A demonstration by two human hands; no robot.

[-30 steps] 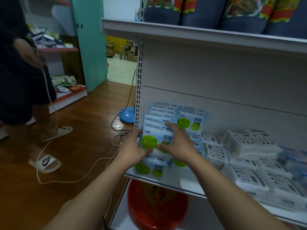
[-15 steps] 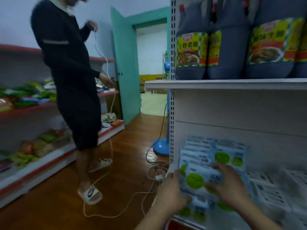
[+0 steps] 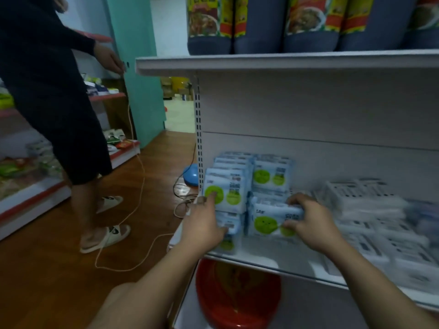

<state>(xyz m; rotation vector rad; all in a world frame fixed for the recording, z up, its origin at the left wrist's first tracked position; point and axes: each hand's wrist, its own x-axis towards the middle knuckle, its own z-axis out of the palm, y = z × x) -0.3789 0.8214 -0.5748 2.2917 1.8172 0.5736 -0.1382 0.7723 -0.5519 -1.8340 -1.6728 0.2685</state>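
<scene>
Pale blue packs with green circles stand stacked at the left end of a white shelf (image 3: 261,258). My left hand (image 3: 204,224) rests against the left stack (image 3: 225,188), thumb up on the front of its upper pack and fingers along the lower ones. My right hand (image 3: 308,222) grips the front pack (image 3: 268,219) of the right stack, fingers curled over its top edge and thumb on its face. More of the same packs (image 3: 272,173) stand behind.
White packs (image 3: 363,200) lie piled on the shelf to the right. Large bottles (image 3: 209,24) fill the shelf above. A red basin (image 3: 237,295) sits below. A person in dark clothes (image 3: 54,103) stands at left holding a white cable (image 3: 140,186) that trails over the wooden floor.
Both hands held one pack at the left stack before. Now they are apart, the left on the left stack and the right on a pack further right. The view swung up and back down.
</scene>
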